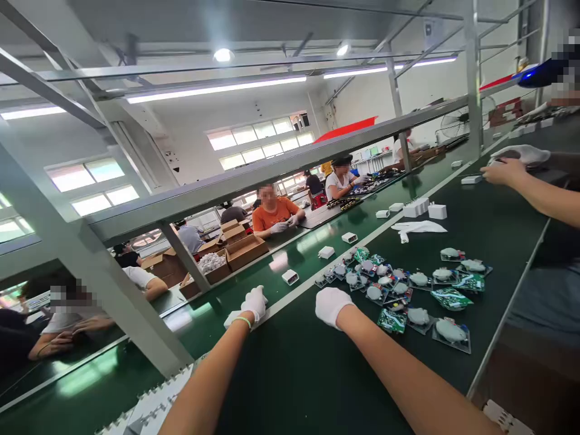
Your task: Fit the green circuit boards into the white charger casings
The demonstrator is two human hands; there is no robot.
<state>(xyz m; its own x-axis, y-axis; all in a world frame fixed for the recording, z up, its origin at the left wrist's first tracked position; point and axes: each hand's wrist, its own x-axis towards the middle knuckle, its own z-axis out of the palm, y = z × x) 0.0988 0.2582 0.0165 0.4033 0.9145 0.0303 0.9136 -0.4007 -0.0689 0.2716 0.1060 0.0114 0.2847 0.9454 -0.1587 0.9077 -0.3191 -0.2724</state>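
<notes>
Far left, a thick grey post (113,290) leans across the view and hides part of the green belt (308,260) behind it. At 11 o'clock from the left hand, past the belt, brown boxes (244,251) sit open. A person in an orange shirt (274,216) works behind them. The left hand (254,304) wears a white glove and rests at the near edge of the belt. Its fingers bend down onto a small white piece (231,319); I cannot tell if they grip it or just touch it. At 1 o'clock from that hand, white plugs (290,277) lie in a row on the belt, well apart. The right hand (330,306), gloved too, lies on the dark green table (290,368). Its fingers are curled under in a loose fist, and what is inside is hidden. From 1 to 3 o'clock of it spreads a heap of green boards (399,293) with round white tops, the nearest just beside the knuckles. At 1 o'clock from the heap lies a white cloth (419,227), then white blocks (437,211). Far right, another person's bare hand (502,172) rests on the table.
</notes>
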